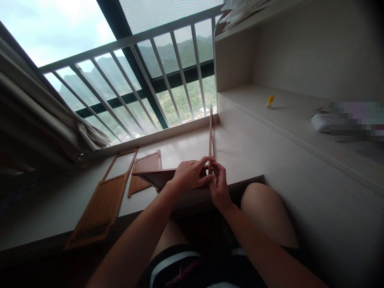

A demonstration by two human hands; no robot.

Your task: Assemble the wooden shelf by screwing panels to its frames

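Observation:
A brown wooden panel [160, 176] extends leftward from my hands, seen nearly edge-on. At its right end a thin wooden frame piece [211, 134] stands upright and points away towards the window. My left hand [190, 174] lies over the panel's right end, its fingers closed around the spot where the two pieces meet. On the other side, my right hand [220, 187] pinches the near end of the upright piece. The fingers partly hide the joint, so whether the pieces are fastened cannot be told.
On the pale sill lie a smaller wooden panel [147, 165] and a larger wooden frame with a panel [109, 196], overhanging the near edge. A yellow-capped glue stick or small bottle [270, 101] stands on the right shelf [291, 105]. Window railing [168, 80] runs behind; a curtain [39, 92] hangs left.

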